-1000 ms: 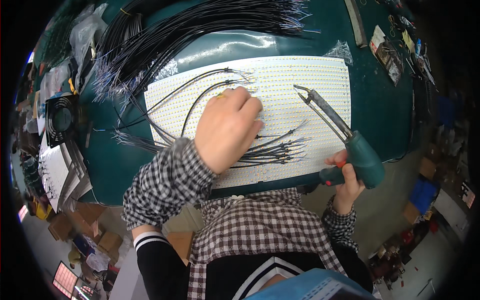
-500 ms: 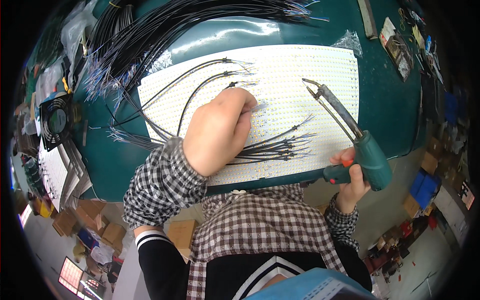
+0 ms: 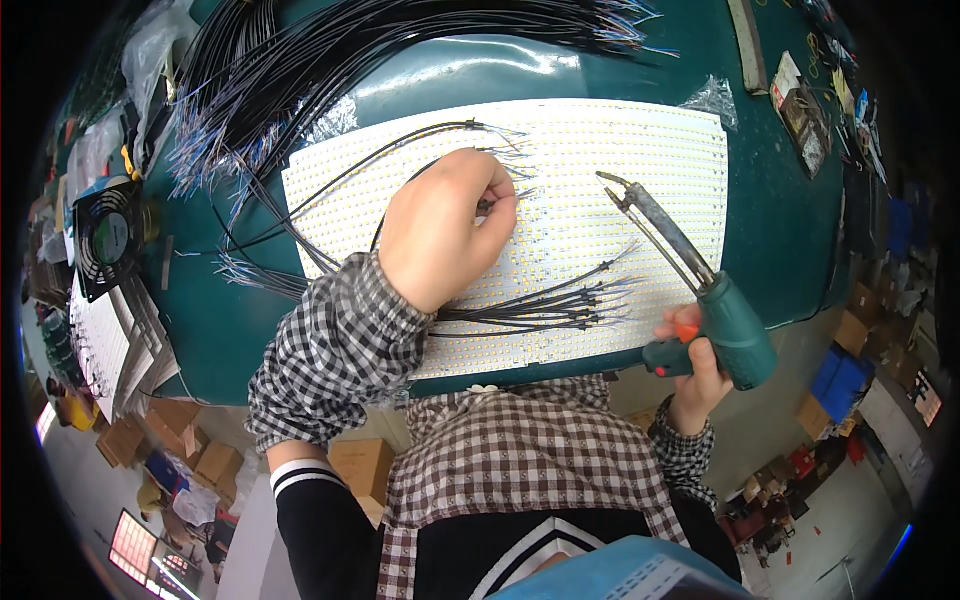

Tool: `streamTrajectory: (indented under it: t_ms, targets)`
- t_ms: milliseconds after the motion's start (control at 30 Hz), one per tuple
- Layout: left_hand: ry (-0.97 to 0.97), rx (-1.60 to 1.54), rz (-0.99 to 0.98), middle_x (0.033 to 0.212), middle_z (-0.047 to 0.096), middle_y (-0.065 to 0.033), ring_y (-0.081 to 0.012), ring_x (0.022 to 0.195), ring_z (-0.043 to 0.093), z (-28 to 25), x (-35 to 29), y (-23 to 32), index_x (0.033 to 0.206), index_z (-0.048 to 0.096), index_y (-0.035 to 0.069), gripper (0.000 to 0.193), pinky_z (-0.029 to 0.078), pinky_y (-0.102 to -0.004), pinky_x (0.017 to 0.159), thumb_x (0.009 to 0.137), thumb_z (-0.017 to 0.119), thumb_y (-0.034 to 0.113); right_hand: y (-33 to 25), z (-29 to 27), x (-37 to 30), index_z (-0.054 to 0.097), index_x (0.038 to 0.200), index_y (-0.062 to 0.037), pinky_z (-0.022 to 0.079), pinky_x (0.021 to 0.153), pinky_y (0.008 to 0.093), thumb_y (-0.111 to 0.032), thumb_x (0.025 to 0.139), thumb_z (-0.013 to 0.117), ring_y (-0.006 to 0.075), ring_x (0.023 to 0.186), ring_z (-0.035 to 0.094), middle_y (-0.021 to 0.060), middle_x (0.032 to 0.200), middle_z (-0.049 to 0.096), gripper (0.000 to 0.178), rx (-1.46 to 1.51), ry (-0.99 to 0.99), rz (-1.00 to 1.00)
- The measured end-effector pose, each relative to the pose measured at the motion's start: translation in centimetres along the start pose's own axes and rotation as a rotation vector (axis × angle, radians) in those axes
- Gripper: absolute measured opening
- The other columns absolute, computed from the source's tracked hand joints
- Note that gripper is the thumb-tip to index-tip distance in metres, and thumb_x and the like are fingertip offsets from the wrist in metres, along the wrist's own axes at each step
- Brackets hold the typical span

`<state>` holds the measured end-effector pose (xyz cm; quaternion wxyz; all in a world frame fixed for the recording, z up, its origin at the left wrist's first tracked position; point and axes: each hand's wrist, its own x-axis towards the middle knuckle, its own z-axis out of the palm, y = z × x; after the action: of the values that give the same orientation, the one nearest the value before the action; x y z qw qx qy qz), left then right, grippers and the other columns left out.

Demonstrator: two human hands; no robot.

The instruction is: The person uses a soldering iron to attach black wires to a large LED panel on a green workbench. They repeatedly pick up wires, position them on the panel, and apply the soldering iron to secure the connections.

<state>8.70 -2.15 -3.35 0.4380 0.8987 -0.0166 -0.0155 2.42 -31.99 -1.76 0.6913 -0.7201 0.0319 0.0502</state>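
The left hand (image 3: 445,230) is over the left-middle of a white LED panel (image 3: 650,150), its thumb and fingers drawn together in a pinch on a black cable (image 3: 486,208), with thin wires showing just right of the fingertips. The right hand (image 3: 700,385), beyond the panel's near right corner, curls around the handle of a green soldering gun (image 3: 737,335), whose tip points far left above the panel. A row of short cables (image 3: 570,310) lies on the panel's near side; a large cable bundle (image 3: 400,45) lies on the far left of the green tabletop (image 3: 785,220).

green soldering gun (image 3: 738,332), tilted | white LED board (image 3: 640,145), flat | black cables (image 3: 520,317) atop
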Motion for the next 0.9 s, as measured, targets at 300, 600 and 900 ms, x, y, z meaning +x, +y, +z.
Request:
streamTrajectory:
  t_ms: [300,600,900]
  targets:
    - [-0.02,-0.127,-0.008,0.077,0.058,-0.0064,-0.0133,0.066,0.057,0.1,0.2,-0.5,0.081,0.061,0.001,0.007,0.044,-0.0244,0.056,0.078,0.067,0.001,-0.7,0.9,0.1,0.056,0.119,0.009,0.061,0.069,0.0375,-0.023,0.088,0.068,0.0308,0.088,0.069,0.0172,0.102,0.065,0.046,-0.045,-0.042,0.045]
    - [-0.018,-0.154,0.001,0.075,0.055,-0.0044,-0.0109,0.062,0.051,0.3,0.3,-0.7,0.079,0.061,0.002,0.006,0.04,-0.0233,0.053,0.077,0.066,-0.001,-1.0,1.3,0.6,0.068,0.101,0.0052,0.055,0.073,0.0324,-0.021,0.081,0.077,0.0205,0.082,0.066,0.0126,0.095,0.066,0.035,-0.109,-0.13,0.103]
    - [-0.009,-0.147,0.021,0.074,0.055,-0.0052,-0.0123,0.06,0.05,0.3,0.3,-0.8,0.078,0.06,0.002,0.008,0.039,-0.0241,0.052,0.076,0.066,-0.002,-0.1,0.6,0.2,0.059,0.122,0.0085,0.056,0.08,0.0316,-0.008,0.075,0.08,0.0196,0.089,0.068,0.0152,0.109,0.067,0.054,-0.259,-0.188,0.02]
